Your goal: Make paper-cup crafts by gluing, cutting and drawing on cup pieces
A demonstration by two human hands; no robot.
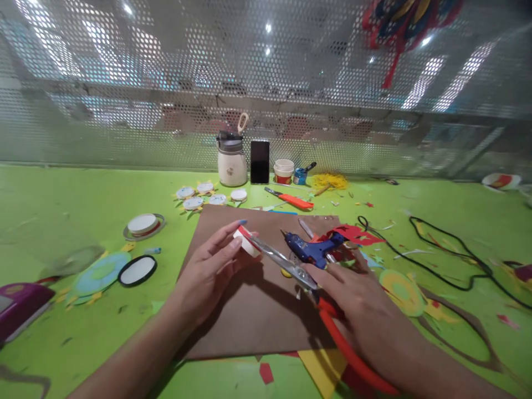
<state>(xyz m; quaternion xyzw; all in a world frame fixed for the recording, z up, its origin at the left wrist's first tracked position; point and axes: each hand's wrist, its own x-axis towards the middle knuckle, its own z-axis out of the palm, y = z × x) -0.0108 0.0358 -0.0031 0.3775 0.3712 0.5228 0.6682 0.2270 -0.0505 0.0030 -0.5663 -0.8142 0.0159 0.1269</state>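
Between the fingers and thumb of my left hand (pixel 214 260) is a small white round lid (pixel 248 244) with a red strip along its upper edge. My right hand (pixel 361 296) grips red-handled scissors (pixel 286 265), and their blade tips reach the red strip on the lid. Both hands are above a brown board (pixel 233 327). A blue hot glue gun (pixel 311 247) lies on that board just beyond my right hand, beside a red paper sheet with cut-outs (pixel 359 234).
At the back stand a white jug (pixel 231 166), a black phone (pixel 260 162), a white tub (pixel 284 170) and a blue paint jar (pixel 300 176). An orange cutter (pixel 296 201) lies before them. Paper turtles (pixel 102 274) sit left; a black cord (pixel 449 285) loops right.
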